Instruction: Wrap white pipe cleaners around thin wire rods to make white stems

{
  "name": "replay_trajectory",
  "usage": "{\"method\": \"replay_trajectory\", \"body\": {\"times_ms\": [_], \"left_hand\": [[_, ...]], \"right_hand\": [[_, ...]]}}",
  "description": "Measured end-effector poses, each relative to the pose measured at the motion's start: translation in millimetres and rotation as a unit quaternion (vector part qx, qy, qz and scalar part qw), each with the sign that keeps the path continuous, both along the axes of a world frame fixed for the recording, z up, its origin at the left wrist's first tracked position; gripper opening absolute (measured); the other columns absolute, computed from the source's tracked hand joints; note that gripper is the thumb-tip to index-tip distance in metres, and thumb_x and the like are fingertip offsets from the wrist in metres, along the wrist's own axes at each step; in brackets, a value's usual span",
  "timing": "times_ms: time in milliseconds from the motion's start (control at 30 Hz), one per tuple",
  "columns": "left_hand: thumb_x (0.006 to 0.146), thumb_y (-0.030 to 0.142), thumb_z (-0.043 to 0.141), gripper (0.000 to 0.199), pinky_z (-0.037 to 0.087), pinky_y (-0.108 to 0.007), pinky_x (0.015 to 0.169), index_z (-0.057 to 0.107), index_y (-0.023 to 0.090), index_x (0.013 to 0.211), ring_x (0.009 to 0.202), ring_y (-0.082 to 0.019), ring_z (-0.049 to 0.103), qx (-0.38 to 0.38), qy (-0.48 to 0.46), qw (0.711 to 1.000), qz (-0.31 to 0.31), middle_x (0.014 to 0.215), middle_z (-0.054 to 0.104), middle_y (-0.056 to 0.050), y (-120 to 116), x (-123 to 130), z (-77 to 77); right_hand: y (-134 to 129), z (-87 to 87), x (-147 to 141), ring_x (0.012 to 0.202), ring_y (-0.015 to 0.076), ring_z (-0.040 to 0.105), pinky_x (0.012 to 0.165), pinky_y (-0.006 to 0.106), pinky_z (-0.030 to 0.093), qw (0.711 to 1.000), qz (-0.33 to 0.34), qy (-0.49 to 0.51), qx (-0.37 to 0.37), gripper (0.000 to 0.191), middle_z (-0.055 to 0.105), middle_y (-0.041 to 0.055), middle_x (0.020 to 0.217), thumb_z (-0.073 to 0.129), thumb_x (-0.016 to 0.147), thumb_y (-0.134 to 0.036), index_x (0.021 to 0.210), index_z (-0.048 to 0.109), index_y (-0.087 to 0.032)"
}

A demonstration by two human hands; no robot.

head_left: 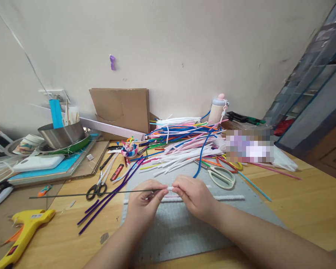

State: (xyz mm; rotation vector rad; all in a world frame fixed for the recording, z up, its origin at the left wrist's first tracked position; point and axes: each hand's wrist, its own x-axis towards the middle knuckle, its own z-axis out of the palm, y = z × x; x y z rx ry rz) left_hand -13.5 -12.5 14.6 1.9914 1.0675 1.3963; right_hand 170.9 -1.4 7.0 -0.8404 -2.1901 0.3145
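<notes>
Dark rod (72,195) clamped in left hand (145,201), white piece (170,189) pinched in right hand (195,196), over mat (173,235), back from front edge; rod best steadied level near white piece.

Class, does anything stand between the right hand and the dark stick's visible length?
Yes: the left hand, and a short white piece between both hands' fingertips, separate the right hand from the dark stick.
</notes>
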Motion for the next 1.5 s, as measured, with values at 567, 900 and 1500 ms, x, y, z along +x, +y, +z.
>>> {"method": "replay_trajectory", "body": {"times_ms": [567, 900, 1500], "left_hand": [[0.077, 0.012, 0.064, 0.012, 0.049, -0.024, 0.066, 0.066, 0.018, 0.087, 0.073, -0.014, 0.062, 0.072, 0.007, 0.997, -0.013, 0.077, 0.067, -0.003, 4.3, -2.2, 1.7], [0.078, 0.016, 0.063, 0.004, 0.046, -0.022, 0.056, 0.066, 0.018, 0.078, 0.063, -0.012, 0.059, 0.005, -0.014, 1.0, -0.001, 0.069, 0.064, -0.001, 2.6, -2.4, -0.1], [0.072, 0.026, 0.068, 0.011, 0.043, -0.019, 0.044, 0.067, 0.015, 0.072, 0.05, -0.009, 0.054, -0.149, -0.126, 0.98, 0.032, 0.069, 0.063, -0.002, 4.7, 0.2, -1.6]], "right_hand": [[1.8, 4.5, 2.2, 0.075, 0.0163, 0.051, 0.066, 0.028, 0.037, 0.998, -0.01, 0.042, 0.044, 0.008, 0.057, 0.0041, 0.078, 0.044, 0.091, -0.018, 0.088, 0.052, -0.019], [0.2, 2.5, 1.6, 0.072, 0.0155, 0.049, 0.064, 0.027, 0.036, 1.0, 0.015, 0.003, -0.013, 0.012, 0.054, 0.0033, 0.077, 0.042, 0.093, -0.024, 0.087, 0.051, -0.018], [-0.1, 0.2, 2.8, 0.078, 0.0166, 0.055, 0.069, 0.028, 0.042, 0.995, -0.028, 0.085, 0.032, 0.007, 0.06, 0.0052, 0.081, 0.051, 0.088, -0.02, 0.093, 0.056, -0.018]]}}
